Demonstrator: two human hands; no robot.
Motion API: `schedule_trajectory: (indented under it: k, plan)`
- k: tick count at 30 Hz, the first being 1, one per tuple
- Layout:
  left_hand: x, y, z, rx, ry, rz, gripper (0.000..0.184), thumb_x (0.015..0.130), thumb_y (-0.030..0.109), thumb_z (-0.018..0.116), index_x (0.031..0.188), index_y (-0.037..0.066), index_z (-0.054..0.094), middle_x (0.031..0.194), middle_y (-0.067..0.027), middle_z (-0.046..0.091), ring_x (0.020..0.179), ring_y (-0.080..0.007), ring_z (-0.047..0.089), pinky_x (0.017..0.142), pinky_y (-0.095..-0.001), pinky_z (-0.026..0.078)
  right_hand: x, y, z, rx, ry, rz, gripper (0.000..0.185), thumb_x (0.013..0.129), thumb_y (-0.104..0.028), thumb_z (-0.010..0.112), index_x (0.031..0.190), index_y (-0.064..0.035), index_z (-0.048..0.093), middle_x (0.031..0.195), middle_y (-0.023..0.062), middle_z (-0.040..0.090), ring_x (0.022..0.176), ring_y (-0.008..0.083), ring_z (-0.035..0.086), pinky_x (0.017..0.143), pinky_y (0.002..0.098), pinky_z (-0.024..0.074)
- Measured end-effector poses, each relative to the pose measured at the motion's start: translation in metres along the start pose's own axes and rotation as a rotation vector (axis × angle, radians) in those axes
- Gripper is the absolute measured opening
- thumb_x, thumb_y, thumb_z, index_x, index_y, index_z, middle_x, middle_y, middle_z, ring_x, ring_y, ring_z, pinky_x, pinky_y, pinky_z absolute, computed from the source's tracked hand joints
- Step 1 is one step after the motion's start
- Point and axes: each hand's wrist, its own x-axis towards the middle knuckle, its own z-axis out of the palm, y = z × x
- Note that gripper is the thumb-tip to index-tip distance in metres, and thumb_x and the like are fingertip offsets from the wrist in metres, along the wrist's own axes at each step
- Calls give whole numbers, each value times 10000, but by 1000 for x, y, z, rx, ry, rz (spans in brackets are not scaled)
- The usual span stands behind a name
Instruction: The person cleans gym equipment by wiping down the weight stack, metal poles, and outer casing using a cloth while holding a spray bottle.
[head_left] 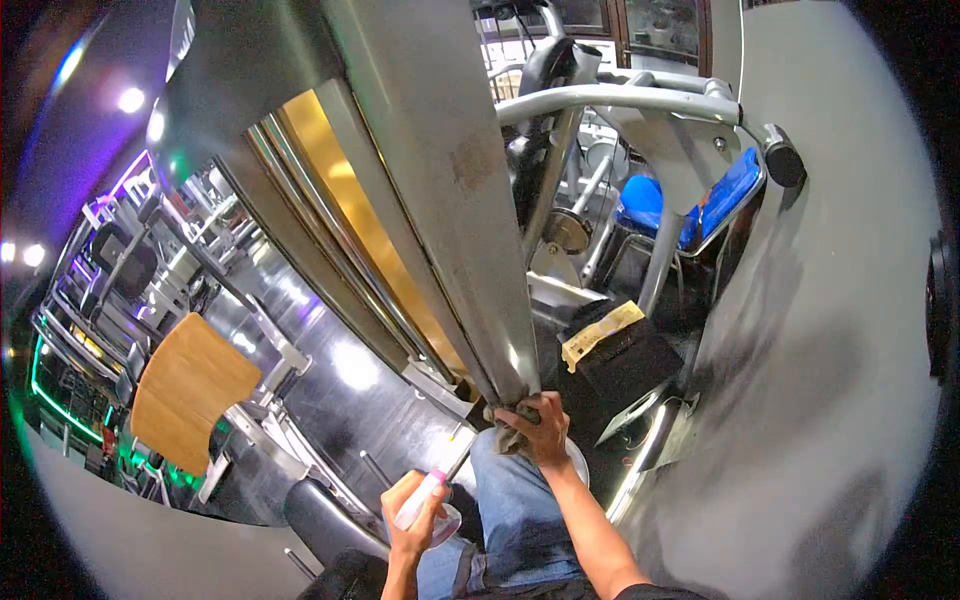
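Note:
A spray bottle (432, 508) with a pink-and-white head is held in my left hand (408, 512), low in the view in front of my jeans. My right hand (545, 430) grips a crumpled grey-brown cloth (514, 428). That cloth touches the lower end of a tall grey metal column (440, 170), which belongs to a gym machine. Beside the column, on its left, run chrome rods (335, 235) and a yellow strip (350, 190).
A curved wooden board (190, 390) stands at the left among gym machines. To the right are a blue chair (722, 198), a black box-like surface (630, 365) with a yellow packet (602, 335) on it, and a grey wall (830, 300). A black pad (330, 515) is low on the left.

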Motion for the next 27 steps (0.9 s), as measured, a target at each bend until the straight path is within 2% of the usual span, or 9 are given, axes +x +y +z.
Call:
schedule_trajectory:
  k: [2, 10, 16, 18, 19, 22, 23, 24, 27]
  plan:
    - [-1, 2, 1, -92, 17, -26, 274, 868, 203, 648, 715, -23, 666, 583, -69, 560, 513, -146, 532, 501, -291, 387, 54, -24, -23, 28, 227, -64, 487, 685, -167, 700, 1101, -421, 680, 982, -4, 505, 923, 244, 539, 637, 337, 543]
    - [13, 14, -4, -114, 29, 24, 286, 858, 219, 641, 713, -27, 665, 594, -74, 569, 529, -153, 528, 522, -300, 387, 59, -23, -29, 89, 263, -95, 500, 531, -127, 780, 983, -333, 720, 952, 20, 480, 881, 262, 516, 725, 378, 489]
    - [35, 18, 2, -131, -57, 37, 342, 858, 306, 601, 722, 2, 678, 634, -81, 591, 552, -164, 519, 542, -301, 375, -10, 9, 8, 212, 304, 205, 415, 720, -51, 690, 1108, -159, 594, 1008, 77, 535, 989, 290, 552, 807, 422, 506]
    - [50, 36, 10, -122, -30, 212, 347, 856, 322, 595, 735, 8, 679, 670, -86, 616, 561, -173, 520, 547, -311, 374, -1, 1, 7, 413, 335, 436, 261, 823, -77, 646, 1066, -74, 550, 1009, 107, 562, 970, 314, 575, 854, 425, 478]
    - [56, 36, 9, -54, -76, 236, 372, 854, 355, 594, 752, 7, 678, 754, -108, 634, 653, -202, 567, 601, -311, 412, 5, -1, 11, 430, 371, 469, 196, 900, -124, 624, 1073, -64, 553, 1015, 120, 573, 948, 306, 588, 863, 397, 471]
    - [75, 49, 26, -220, 32, 311, 408, 853, 393, 595, 770, 4, 682, 836, -132, 624, 794, -235, 606, 710, -323, 448, 45, -11, -4, 495, 358, 569, 182, 928, -160, 621, 1062, -55, 556, 1002, 116, 579, 924, 288, 594, 860, 394, 469]
    - [77, 53, 24, -226, -21, 243, 430, 849, 405, 596, 785, -11, 684, 1036, -184, 597, 972, -276, 596, 862, -372, 462, 69, -21, -17, 580, 398, 553, 192, 932, -174, 637, 1047, -39, 564, 995, 114, 587, 937, 269, 596, 865, 392, 468]
    - [82, 56, 25, -227, -27, 243, 430, 849, 405, 596, 785, -11, 684, 1036, -184, 597, 972, -276, 596, 862, -372, 462, 92, -27, -27, 575, 401, 556, 192, 932, -174, 637, 1047, -39, 564, 995, 114, 587, 937, 269, 596, 865, 392, 468]
    - [99, 76, 31, -175, 23, 323, 434, 848, 377, 595, 804, -45, 687, 1300, -217, 472, 1102, -315, 550, 975, -447, 446, 146, -33, -57, 564, 512, 282, 182, 915, -137, 654, 1045, -35, 579, 998, 125, 596, 929, 273, 610, 834, 385, 483]
